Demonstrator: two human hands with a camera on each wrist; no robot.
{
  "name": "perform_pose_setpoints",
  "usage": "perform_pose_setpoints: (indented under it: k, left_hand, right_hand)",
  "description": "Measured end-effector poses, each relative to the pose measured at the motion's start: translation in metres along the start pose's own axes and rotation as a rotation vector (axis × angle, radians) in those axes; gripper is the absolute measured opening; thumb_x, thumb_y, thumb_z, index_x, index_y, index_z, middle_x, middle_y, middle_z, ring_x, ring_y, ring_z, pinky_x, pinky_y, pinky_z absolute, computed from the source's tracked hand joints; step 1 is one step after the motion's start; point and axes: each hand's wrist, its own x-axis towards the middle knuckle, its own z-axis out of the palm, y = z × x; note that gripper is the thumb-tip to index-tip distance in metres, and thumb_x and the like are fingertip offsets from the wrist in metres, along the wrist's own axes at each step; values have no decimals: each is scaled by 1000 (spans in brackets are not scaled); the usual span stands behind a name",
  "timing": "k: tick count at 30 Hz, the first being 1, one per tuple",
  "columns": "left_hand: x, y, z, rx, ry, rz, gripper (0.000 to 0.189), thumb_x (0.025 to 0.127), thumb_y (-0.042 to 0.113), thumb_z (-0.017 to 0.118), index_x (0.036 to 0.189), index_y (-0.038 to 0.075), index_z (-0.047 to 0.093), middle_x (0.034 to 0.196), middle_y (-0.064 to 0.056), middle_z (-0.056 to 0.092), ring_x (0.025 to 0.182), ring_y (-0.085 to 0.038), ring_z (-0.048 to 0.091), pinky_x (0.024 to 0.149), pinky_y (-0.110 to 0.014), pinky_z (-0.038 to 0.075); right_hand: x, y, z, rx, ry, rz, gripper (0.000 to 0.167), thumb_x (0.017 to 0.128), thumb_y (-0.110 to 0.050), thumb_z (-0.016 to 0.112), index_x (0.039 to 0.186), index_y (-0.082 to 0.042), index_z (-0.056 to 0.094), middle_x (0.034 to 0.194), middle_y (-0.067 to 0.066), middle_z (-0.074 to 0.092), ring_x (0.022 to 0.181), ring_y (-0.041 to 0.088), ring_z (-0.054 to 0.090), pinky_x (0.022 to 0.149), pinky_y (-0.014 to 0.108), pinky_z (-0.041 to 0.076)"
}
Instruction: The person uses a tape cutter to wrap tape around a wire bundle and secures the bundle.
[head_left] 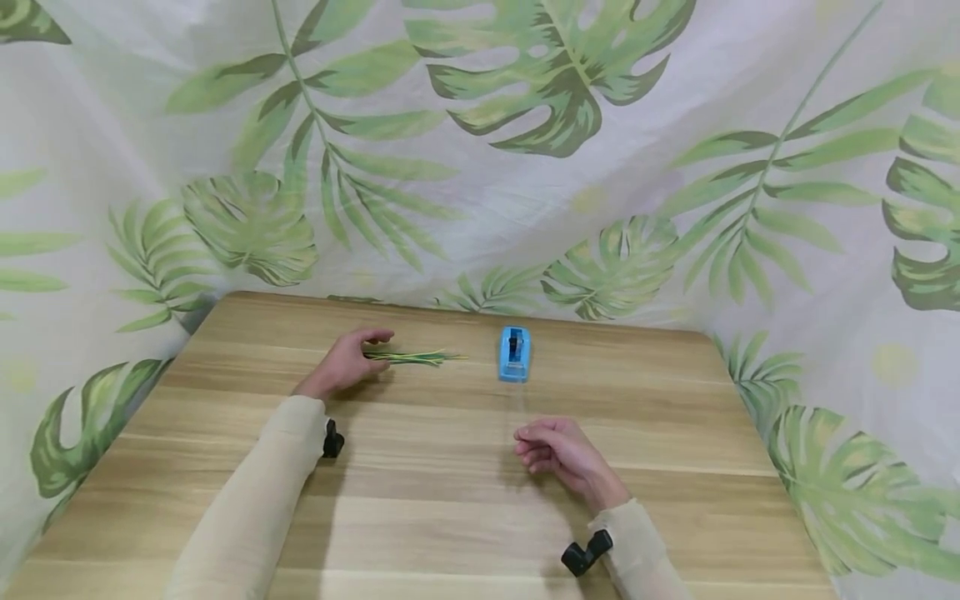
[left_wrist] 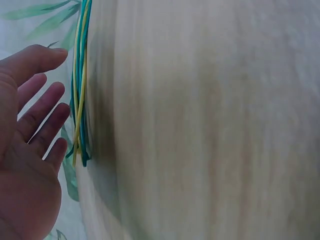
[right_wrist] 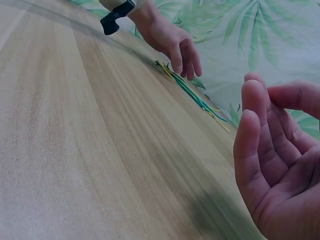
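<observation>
Sleeves (head_left: pixel 240 508), pale in colour, are seen nearest, one stretched at seven o'clock from the left hand (head_left: pixel 347 364) and the other between four and five o'clock from the right hand (head_left: pixel 561 454). Black cameras (head_left: pixel 332 439) are worn at the wrists. By the left hand's fingers nothing is grasped; they are relaxed and parted, with the thumb spread from them. At three o'clock from that hand, just beside it, a bundle (head_left: pixel 412 359) of thin green and yellow strands is laid lengthwise on the surface (head_left: pixel 420 475); whether it is touched by the thumb cannot be told. Farther along at three o'clock from the bundle, and apart from it, a blue dispenser (head_left: pixel 515 354) is set near the far edge. Clear tape (head_left: pixel 519 397) is drawn from it toward six o'clock, and its faint end is pinched between the right thumb and forefinger, the remaining fingers being curled loosely. That hand is held at five o'clock from the dispenser, above the wood. Beyond the far edge, at twelve o'clock, a leaf-printed cloth (head_left: pixel 480 208) is hung.
</observation>
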Motion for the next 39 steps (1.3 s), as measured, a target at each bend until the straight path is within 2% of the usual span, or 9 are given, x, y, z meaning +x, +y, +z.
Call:
perform_pose_setpoints:
  k: [5,11,15,19,22,29,34,39]
  left_hand:
    - [3,-2,5,-5,-20,-6,54,85,-4,75,136,-5,57,129,-23,61,120,-38,51,102,-52,41]
    - [5,-5,8,50,-27,-16,54,84,-5,75,135,-5,58,116,-20,63,110,-34,57,97,-49,45]
    - [8,-5,7,114,-43,4,49,84,-4,75,131,-6,61,113,-18,65,106,-33,59,95,-49,47]
    - [12,-2,4,220,-93,19,37,86,-1,74,122,-5,66,111,-17,68,104,-31,62,93,-49,49]
    - [16,2,2,311,-143,18,23,87,2,73,110,-1,72,102,-12,70,96,-27,63,88,-46,51]
    - [25,17,0,443,-248,-2,5,84,5,73,89,5,72,84,-3,65,74,-20,52,70,-37,45]
    - [30,24,4,497,-301,7,17,81,10,76,73,8,61,71,0,53,65,-18,45,62,-32,38]
    - [33,25,6,537,-337,27,20,79,10,74,69,10,57,64,2,44,61,-16,40,58,-31,34]
  right_hand:
    - [-2,2,-1,8,-4,-9,12,96,-6,63,98,1,73,79,4,73,63,9,67,57,22,55]
    - [-3,4,-3,6,-23,-22,21,96,-7,63,106,11,68,79,4,73,64,9,68,58,23,55]
    - [-3,3,-3,3,-19,-19,22,97,-6,62,107,13,67,79,4,73,64,9,68,58,22,55]
    - [-3,3,-2,9,-15,-15,15,97,-6,62,101,5,71,79,4,73,64,9,68,58,22,55]
    - [-2,3,-2,13,-19,-14,12,97,-6,62,96,0,73,78,4,73,63,9,67,58,22,55]
    - [-3,3,-5,8,-17,-21,14,97,-6,61,98,3,72,78,4,73,63,9,67,58,22,55]
    - [-3,3,-5,3,-2,-17,12,97,-6,62,95,-1,73,78,4,73,63,9,67,59,22,55]
    - [-3,3,-5,10,-7,-15,11,97,-6,63,95,-1,73,78,4,73,64,9,67,59,23,55]
